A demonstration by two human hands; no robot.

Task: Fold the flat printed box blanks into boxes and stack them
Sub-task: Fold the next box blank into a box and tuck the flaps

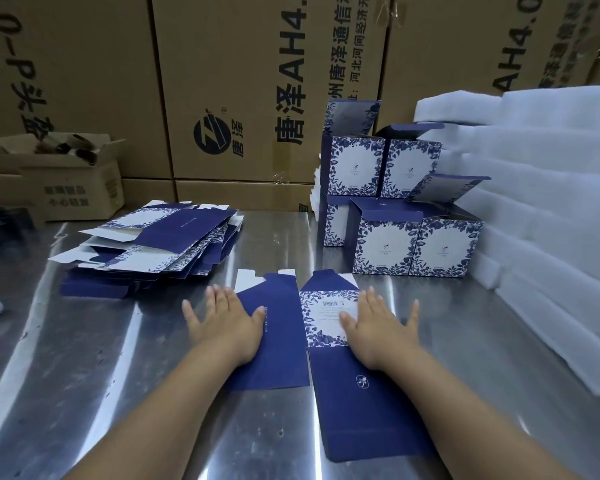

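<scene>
Hands press flat: left hand [226,326] and right hand [379,329], fingers straight and spread, hold the navy floral-printed cardboard box blank [284,341] at lower centre, its long axis running toward the frame's bottom, centre crease between them.

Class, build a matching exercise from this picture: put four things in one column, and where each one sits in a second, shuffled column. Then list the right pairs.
Things
1. flat blank
2. pile of blanks
3. folded boxes
4. foam sheets

Places
A. stacked at the back, right of centre
B. along the far right side
C. under the left hand and the right hand
D. in a loose heap on the left

Pairs: 1-C, 2-D, 3-A, 4-B
</scene>
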